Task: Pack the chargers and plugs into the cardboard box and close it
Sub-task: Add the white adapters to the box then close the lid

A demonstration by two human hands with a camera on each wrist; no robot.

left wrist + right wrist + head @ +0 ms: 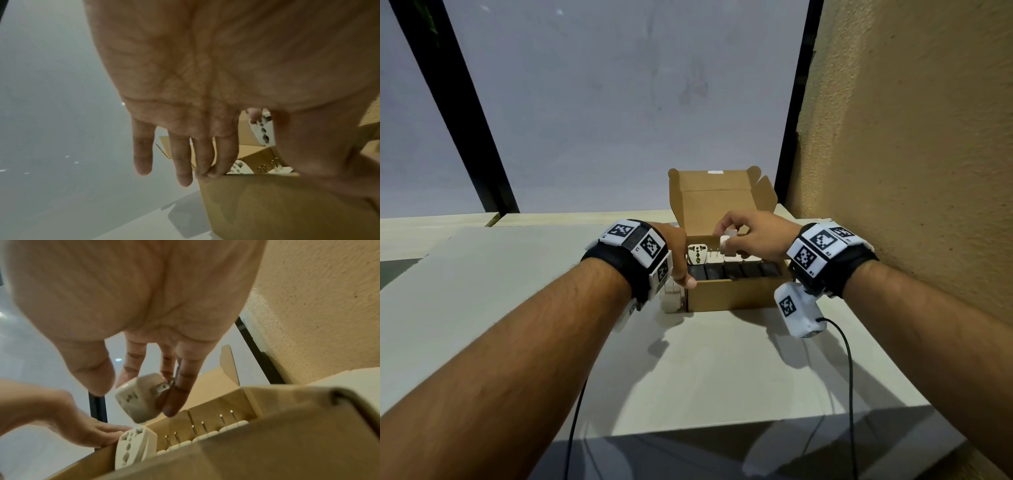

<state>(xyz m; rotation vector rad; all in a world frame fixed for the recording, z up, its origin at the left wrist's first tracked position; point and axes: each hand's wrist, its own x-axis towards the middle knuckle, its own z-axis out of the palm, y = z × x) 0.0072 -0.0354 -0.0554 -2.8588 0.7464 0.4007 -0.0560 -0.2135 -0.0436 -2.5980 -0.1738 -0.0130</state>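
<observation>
An open cardboard box [736, 296] stands on the table, its lid [715, 195] upright at the back. Inside, a row of black chargers [736, 270] lies at the front, with white chargers, prongs up [205, 433], and a white socket adapter [697, 255] behind it. My right hand [739, 238] pinches another white adapter [139, 400] just above the box's back left part, tilted. My left hand [681, 270] rests on the box's left wall, fingers [224, 155] straight on the rim and thumb at the front corner. One white plug [673, 299] sits on the table against the box's left side.
A rough tan wall [911, 171] rises close to the right of the box. The pale table [688, 377] reaches toward me and ends at a front edge [756, 428]. Frosted glass with dark frames [465, 120] stands behind. Cables hang from both wrists.
</observation>
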